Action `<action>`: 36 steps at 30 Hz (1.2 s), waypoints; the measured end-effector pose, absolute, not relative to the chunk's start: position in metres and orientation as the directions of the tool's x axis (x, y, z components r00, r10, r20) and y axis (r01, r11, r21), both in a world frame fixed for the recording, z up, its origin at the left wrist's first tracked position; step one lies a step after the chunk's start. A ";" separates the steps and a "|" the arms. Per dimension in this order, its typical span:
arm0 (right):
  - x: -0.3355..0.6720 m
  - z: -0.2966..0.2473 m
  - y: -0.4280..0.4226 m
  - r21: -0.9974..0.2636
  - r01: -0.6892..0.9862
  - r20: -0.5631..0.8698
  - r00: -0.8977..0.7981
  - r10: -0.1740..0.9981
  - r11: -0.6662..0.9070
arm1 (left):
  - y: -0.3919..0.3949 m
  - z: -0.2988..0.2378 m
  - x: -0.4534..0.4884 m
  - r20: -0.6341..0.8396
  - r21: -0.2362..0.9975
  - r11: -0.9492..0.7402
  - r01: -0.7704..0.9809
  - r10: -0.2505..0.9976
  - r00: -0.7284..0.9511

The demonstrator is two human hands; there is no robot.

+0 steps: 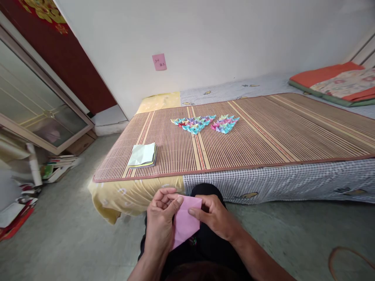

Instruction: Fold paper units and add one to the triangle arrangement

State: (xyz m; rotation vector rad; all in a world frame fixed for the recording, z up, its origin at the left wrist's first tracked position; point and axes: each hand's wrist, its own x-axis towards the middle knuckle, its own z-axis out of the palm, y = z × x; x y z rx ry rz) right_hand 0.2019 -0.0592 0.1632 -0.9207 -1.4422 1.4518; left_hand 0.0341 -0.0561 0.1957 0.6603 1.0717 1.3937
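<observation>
Above my lap, a sheet of pink paper (186, 222) with crease lines is held between both hands. My left hand (163, 208) grips its upper left edge, thumb on the front and the other fingers behind. My right hand (211, 212) pinches the right edge near the top, its thumb pressed on the paper. On the bed mat beyond lie two groups of small folded paper pieces in many colours, a larger group (193, 124) and a smaller group (225, 123). Left of them sits a stack of square paper (142, 155), pale green on top.
A striped bamboo mat (252, 140) covers the bed, over a yellow and checked sheet. Folded orange bedding (336, 84) lies at the far right. A pink note (159, 62) is stuck on the wall. Books (60, 168) and a glass-panelled door (43, 105) are on the left.
</observation>
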 end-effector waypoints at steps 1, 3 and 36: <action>0.202 0.163 -0.060 -0.996 -0.079 0.063 -0.352 0.934 0.038 | -0.056 0.196 0.034 -0.196 0.891 0.110 -0.440 0.968 -0.154; 0.203 0.162 -0.062 -0.998 -0.067 0.043 -0.358 0.933 0.021 | -0.055 0.197 0.032 -0.211 0.885 0.113 -0.452 0.963 -0.171; 0.191 0.172 -0.056 -0.986 -0.142 0.103 -0.090 0.991 0.089 | -0.057 0.191 0.044 -0.187 0.904 0.141 -0.403 0.979 -0.076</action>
